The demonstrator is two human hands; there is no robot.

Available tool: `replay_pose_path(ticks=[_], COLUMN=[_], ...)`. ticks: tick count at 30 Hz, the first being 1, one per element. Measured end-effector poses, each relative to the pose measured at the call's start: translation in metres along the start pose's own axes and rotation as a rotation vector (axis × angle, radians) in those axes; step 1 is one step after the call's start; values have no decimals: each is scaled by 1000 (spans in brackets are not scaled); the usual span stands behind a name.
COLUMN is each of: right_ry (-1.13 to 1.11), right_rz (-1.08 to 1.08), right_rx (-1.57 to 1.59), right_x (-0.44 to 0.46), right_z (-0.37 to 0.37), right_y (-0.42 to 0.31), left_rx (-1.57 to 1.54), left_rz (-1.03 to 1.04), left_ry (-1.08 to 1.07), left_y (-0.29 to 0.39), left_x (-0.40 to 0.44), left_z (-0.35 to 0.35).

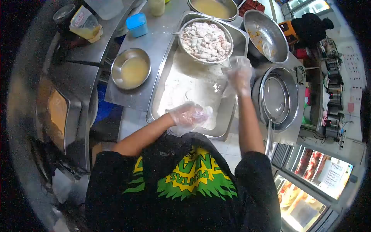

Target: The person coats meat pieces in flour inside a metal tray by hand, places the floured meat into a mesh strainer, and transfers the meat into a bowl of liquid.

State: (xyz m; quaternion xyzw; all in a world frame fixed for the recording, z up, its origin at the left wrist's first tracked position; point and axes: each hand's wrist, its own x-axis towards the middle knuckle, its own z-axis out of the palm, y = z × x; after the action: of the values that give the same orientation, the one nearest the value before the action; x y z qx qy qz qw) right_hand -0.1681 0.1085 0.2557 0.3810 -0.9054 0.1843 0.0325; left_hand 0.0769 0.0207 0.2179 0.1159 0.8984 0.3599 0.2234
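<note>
A large steel tray (pixel 156 94) holds a layer of white flour (pixel 185 83). Over its far end rests a round basket (pixel 180 45) heaped with flour-coated pieces (pixel 205 40). In a clear plastic glove, my left hand (pixel 189 116) is over the near end of the tray, fingers curled; whatever they may hold is hidden by the glove. My right hand (pixel 240 73), also gloved, is at the tray's right edge, just below the basket, with its fingers blurred.
Left of the tray is a steel bowl of pale liquid (pixel 134 72), with a blue container (pixel 137 25) beyond. To the right stand a stained steel bowl (pixel 280 50) and a bowl with a long-handled strainer (pixel 276 96). Another liquid-filled bowl (pixel 212 8) is behind the basket.
</note>
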Motion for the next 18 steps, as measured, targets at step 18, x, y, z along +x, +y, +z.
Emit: replay_pose_path(ticks=[18], right_ry=[-281], right_rz=[291], right_rx=[1027], right_x=[-97], right_z=[36], right_y=[-33], left_rx=[-250], left_rz=[-122], left_ry=[507], left_y=[-8], left_x=[-60], left_z=[-12])
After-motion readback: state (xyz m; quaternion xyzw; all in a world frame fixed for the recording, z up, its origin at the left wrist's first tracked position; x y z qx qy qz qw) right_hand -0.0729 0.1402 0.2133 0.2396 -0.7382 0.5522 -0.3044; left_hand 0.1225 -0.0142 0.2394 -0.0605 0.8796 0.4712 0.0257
